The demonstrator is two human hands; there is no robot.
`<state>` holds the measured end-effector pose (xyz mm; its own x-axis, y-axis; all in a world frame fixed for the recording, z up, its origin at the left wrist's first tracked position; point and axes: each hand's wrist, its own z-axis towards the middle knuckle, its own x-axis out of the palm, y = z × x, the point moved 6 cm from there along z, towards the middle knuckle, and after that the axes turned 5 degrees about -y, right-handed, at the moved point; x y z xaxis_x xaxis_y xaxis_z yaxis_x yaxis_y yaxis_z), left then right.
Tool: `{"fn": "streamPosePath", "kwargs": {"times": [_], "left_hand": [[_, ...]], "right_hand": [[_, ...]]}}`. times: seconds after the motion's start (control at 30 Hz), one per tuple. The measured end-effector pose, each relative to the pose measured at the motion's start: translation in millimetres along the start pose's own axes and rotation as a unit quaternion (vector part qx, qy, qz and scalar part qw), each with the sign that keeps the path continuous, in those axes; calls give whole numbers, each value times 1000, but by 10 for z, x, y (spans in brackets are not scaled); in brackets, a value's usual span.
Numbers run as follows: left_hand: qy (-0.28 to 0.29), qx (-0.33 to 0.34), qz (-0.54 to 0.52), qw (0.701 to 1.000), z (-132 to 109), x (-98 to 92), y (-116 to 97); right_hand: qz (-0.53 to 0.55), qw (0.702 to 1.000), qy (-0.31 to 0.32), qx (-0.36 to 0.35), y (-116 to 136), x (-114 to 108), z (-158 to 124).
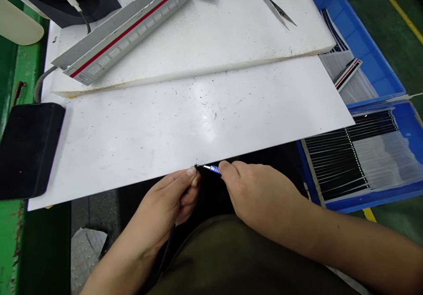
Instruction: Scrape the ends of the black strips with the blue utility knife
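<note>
Small blue-handled tool with a thin metal tip [212, 169], low in the middle of the frame, just off the near edge of the white sheet. Pinched at its blue end by the fingertips of the right hand [256, 193], closed tight around it. Metal tip pointing left, meeting a thin black strip [172, 242] held up by the left hand [172, 200]; thumb and forefinger of that hand pressed shut on the strip's top end, the rest of the strip running down behind the palm toward the lap. Both hands close together, nearly touching across the tool.

Just above them, a wide glossy white sheet [185, 127] across the centre, flecked with dark specks. Behind it, a thicker white board [214, 43], slightly overlapping. On that board, upper left, a long grey bar with a red stripe [125, 30] lying at a slant; upper right, a pair of metal tweezers [276, 10]. At the left edge, a flat black pad [28, 147] on a green surface. On the right, blue plastic trays [376, 61] holding rows of thin black and white strips [357, 158].
</note>
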<state>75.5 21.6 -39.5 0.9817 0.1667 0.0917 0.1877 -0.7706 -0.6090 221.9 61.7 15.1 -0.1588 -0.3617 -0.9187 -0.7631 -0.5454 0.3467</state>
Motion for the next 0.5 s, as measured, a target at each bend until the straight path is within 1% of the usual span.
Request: {"fn": "streamPosePath", "kwargs": {"times": [0.13,0.23,0.5], "left_hand": [[5,6,-4,1000,3,2,-17],[3,4,-6,1000,14,-6,-4],[-2,6,-6,1000,13,8,-7]], "right_hand": [[29,999,21,-4,-47,12,24],[30,999,24,-10,-49,-6,31],[10,1000,-2,-21,5,-48,12]]}}
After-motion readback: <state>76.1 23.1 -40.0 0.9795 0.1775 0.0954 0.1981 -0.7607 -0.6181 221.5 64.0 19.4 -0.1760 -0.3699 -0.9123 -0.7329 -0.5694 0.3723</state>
